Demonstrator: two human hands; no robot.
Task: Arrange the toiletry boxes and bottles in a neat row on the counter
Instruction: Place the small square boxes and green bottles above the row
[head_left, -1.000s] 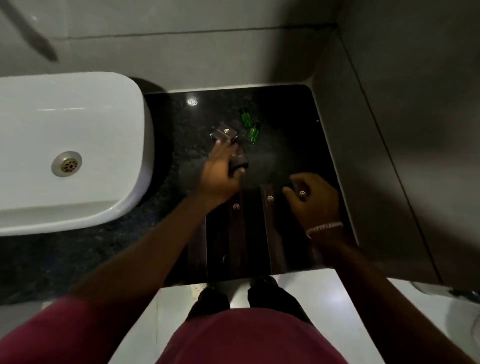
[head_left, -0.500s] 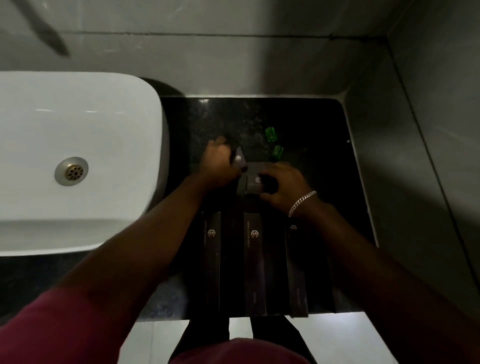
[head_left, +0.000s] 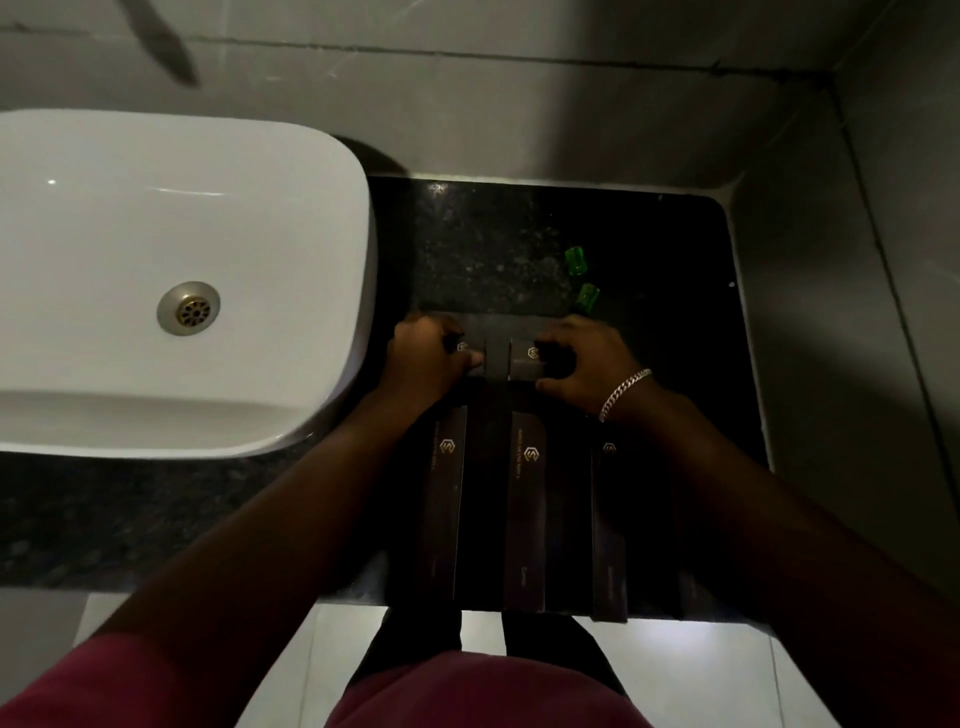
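Observation:
Three long dark boxes with gold logos lie side by side on the black counter (head_left: 467, 244): a left box (head_left: 442, 499), a middle box (head_left: 525, 514) and a right box (head_left: 609, 530). Behind them sit two small dark boxes. My left hand (head_left: 426, 358) grips the left small box (head_left: 467, 349). My right hand (head_left: 587, 358) grips the right small box (head_left: 529, 359). The two small boxes stand close together with a narrow gap between them. Two small green bottles (head_left: 575, 260) (head_left: 587, 297) lie further back, just beyond my right hand.
A white basin (head_left: 171, 270) with a brass drain fills the left side. Grey tiled walls (head_left: 519, 114) close the counter at the back and right. The counter's front edge runs just under the long boxes, with pale floor tiles (head_left: 675, 675) below.
My right hand moved from the long boxes up to the second small box. Both hands have brought the two small boxes level, side by side, behind the long boxes. The camera has moved closer.

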